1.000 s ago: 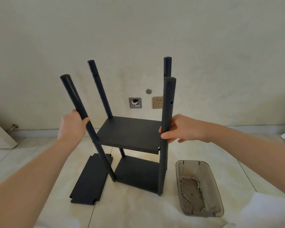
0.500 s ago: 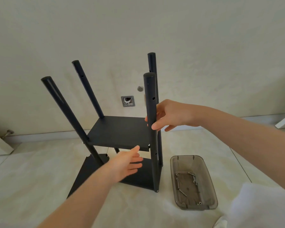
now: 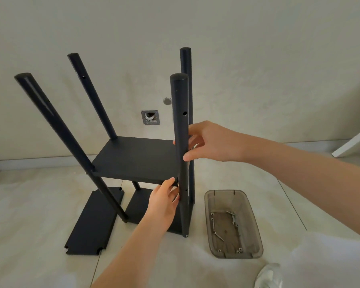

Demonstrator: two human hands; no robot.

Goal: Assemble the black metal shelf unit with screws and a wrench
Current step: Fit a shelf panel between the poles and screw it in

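1. Near right: translucent grey plastic tray [image 3: 256, 235] on the pale glossy floor tiles [image 3: 29, 215], holding small silver screws [image 3: 238, 250].
2. Left hand [image 3: 164, 201], fingers loosely spread, touches the matte black shelf unit [image 3: 137, 159] under its middle board's corner.
3. Right hand [image 3: 212, 142] pinches the round front-right post [image 3: 181, 146].
4. Loose notched black flat panel [image 3: 92, 223] lies beside. No writing legible.

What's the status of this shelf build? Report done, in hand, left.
Done: two shelves sit between four posts. In hand: right hand steadies the front right post; left hand is at the middle shelf corner. Left: spare panel on floor, hardware in tray.
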